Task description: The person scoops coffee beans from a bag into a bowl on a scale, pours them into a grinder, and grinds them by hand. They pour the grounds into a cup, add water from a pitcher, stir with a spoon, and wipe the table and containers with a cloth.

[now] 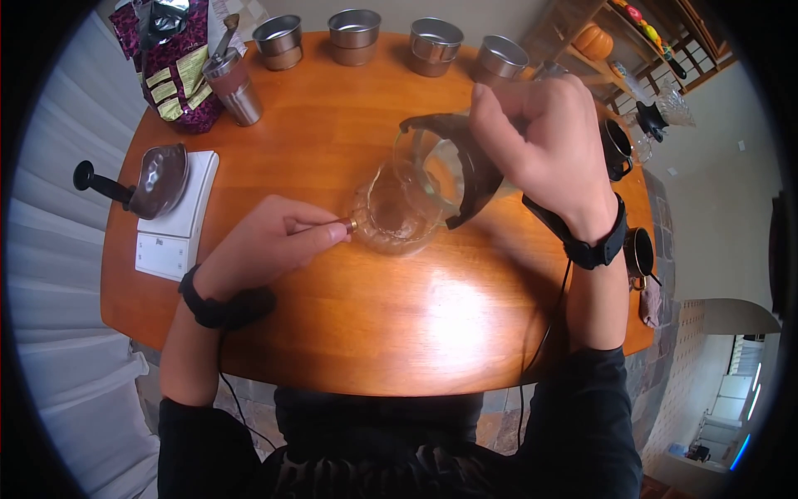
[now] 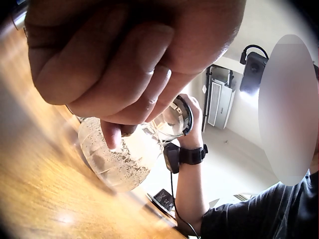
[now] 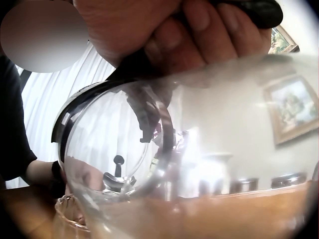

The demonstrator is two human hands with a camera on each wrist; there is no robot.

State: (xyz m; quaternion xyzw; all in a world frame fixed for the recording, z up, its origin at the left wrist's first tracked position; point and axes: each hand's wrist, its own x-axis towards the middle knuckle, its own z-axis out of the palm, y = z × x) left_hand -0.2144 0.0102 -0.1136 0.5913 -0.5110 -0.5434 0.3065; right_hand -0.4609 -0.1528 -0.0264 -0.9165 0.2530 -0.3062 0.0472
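Observation:
My left hand (image 1: 278, 245) pinches the short brown handle (image 1: 350, 224) of a ribbed clear glass jug (image 1: 395, 220) on the wooden table. Through its wall, dark specks show in the left wrist view. Above the jug, my right hand (image 1: 544, 133) grips the black handle of a glass carafe (image 3: 219, 134). The carafe lies tipped over toward the left, its wide mouth with a black collar (image 3: 62, 127) close over the jug's rim. Both hands' fingers are curled round what they hold.
A white scale (image 1: 170, 252) bearing a brown translucent vessel (image 1: 160, 181) with a black handle stands at left. Behind are a hand grinder (image 1: 237, 91), a purple patterned bag (image 1: 179, 71) and several metal cups (image 1: 355, 37). Black cups (image 1: 640, 249) line the right edge.

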